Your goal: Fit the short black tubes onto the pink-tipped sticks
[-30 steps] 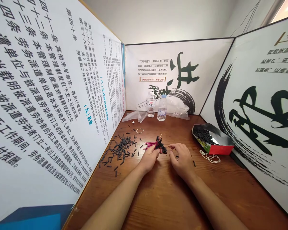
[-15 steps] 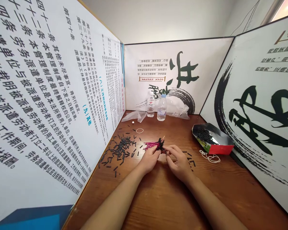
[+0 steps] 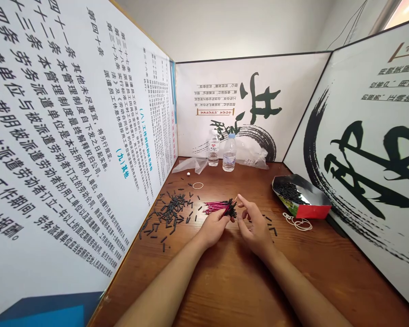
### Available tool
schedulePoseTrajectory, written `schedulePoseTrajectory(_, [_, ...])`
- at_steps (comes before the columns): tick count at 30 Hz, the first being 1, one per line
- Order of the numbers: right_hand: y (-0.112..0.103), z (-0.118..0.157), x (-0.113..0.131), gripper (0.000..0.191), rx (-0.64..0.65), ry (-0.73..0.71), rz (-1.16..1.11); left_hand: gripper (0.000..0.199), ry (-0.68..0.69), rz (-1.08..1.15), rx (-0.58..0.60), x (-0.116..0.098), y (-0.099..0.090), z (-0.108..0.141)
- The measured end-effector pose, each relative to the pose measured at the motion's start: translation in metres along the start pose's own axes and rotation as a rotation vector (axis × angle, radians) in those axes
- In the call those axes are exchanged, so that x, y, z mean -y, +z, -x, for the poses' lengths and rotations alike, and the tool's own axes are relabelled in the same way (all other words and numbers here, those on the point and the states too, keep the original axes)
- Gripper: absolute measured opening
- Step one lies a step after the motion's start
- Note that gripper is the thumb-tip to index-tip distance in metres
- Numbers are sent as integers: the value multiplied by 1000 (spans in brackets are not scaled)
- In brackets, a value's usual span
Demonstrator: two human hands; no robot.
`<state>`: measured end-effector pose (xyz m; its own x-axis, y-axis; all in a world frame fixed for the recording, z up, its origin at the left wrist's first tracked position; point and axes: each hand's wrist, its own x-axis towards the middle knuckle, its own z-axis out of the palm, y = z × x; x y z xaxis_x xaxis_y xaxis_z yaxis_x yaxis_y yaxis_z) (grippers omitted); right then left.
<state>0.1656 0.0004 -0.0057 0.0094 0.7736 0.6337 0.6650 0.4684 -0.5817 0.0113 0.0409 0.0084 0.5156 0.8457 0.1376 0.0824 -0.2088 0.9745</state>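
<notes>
My left hand (image 3: 214,228) is closed around a bundle of thin sticks (image 3: 215,207), magenta along their length with black ends clustered on the right side. The bundle lies nearly level, pointing left and right just above the wooden table. My right hand (image 3: 254,225) is beside the black ends, its index finger stretched up by a small orange-tipped stick (image 3: 235,198). Thumb and index finger are apart, and I see nothing gripped between them. The curled fingers behind are partly hidden. Left of the bundle, many short black tubes (image 3: 172,211) lie in a loose heap.
A tray with a red end (image 3: 313,212) holds more black pieces at the right, with pale rubber bands (image 3: 301,224) before it. Two clear bottles (image 3: 229,156) and plastic bags (image 3: 255,156) stand at the back. Printed panels wall in the wooden table (image 3: 221,281).
My right hand has opened at the bundle's black ends, its index finger now raised and straighter. The left hand keeps its hold, and more of the bundle shows.
</notes>
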Motion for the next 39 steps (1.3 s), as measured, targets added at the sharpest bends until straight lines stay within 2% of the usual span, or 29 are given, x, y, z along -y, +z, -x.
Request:
schedulePoseTrajectory(5, [0, 0, -2, 55, 19, 37, 15, 19, 32, -41, 15, 3, 0, 0])
schedulePoseTrajectory(12, [1, -1, -6, 26, -67, 136, 9, 22, 34, 69, 43, 11, 2, -1])
schedulePoseTrajectory(15, [1, -2, -5, 19, -86, 169, 2, 22, 45, 54, 29, 14, 2, -2])
schedulePoseTrajectory(21, [2, -2, -4, 18, -77, 188, -14, 19, 34, -38, -20, 8, -1, -1])
schedulePoseTrajectory(28, [1, -2, -4, 18, -44, 194, -15, 20, 21, 23, -108, 9, 2, -3])
schedulePoseTrajectory(34, [1, -2, -4, 18, -35, 201, -25, 20, -20, 26, -93, 11, 1, -3])
schedulePoseTrajectory(39, [0, -1, -7, 18, -28, 196, -22, 19, 59, -13, -81, 12, -1, -3])
